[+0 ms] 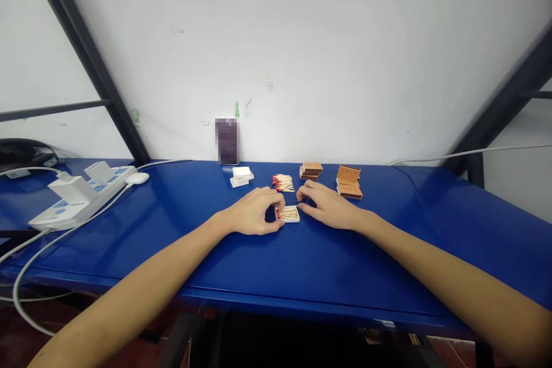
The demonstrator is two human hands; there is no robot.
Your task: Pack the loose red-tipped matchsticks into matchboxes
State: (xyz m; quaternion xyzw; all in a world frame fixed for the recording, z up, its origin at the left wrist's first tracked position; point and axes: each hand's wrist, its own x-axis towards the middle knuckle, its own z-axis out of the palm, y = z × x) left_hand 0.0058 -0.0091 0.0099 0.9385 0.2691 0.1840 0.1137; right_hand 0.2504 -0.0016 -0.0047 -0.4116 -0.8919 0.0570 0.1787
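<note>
A white matchbox tray [293,219] lies on the blue tabletop in front of me. Red-tipped matches [285,214] lie lengthwise in it, heads to the left. My left hand [259,211] pinches the tray's left end between thumb and fingers. Just right of the tray, my right hand [328,205] is curved with thumb and forefinger apart and nothing between them. Behind the tray is a loose pile of matches [283,183]. White empty-looking trays [242,176] are stacked to the left of that pile. Orange-brown matchboxes [312,167] are stacked to its right.
More orange-brown matchbox covers [349,182] lie farther right, one raised at the back. A dark pixelated rectangle [227,141] leans on the wall. A white power strip [81,198] with plugs and cables occupies the left side. Black metal frame bars [86,52] flank the table.
</note>
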